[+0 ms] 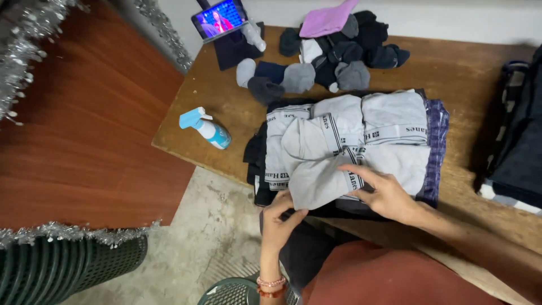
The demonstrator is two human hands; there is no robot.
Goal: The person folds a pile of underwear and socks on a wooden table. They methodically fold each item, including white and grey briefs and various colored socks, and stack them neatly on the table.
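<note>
**A:** Where are your hands right now?

**B:** Your right hand [379, 192] lies flat with the fingers spread and stretched out, palm down on the grey folded underwear [316, 169] at the near edge of the pile. The fingertips press on its striped waistband. Your left hand [280, 217] is at the lower corner of that same garment, fingers curled and pinching the cloth edge between thumb and fingers (a beaded bracelet [271, 285] sits on that wrist).

**A:** And the garment itself?

**B:** It sits on top of a stack of folded underwear [389, 121], grey and white pieces with banded waistbands, at the front edge of the wooden table [468, 73]. Dark cloth shows under the stack, and a purple checked piece [437, 141] sticks out on its right side.

**A:** What else is around you?

**B:** Behind the stack lies a heap of socks [333, 59], mostly grey, dark blue and black, with a pink cloth [327, 20] on top. A lit phone [219, 18] leans at the far corner of the table. A spray bottle [206, 129] with a light blue head lies on its side near the table's left edge, well apart from your hands. More folded dark clothing [519, 147] sits at the right. A green basket [231, 292] stands on the floor just below your left wrist, and silver tinsel [68, 231] runs along the wooden panel at the left.
</note>
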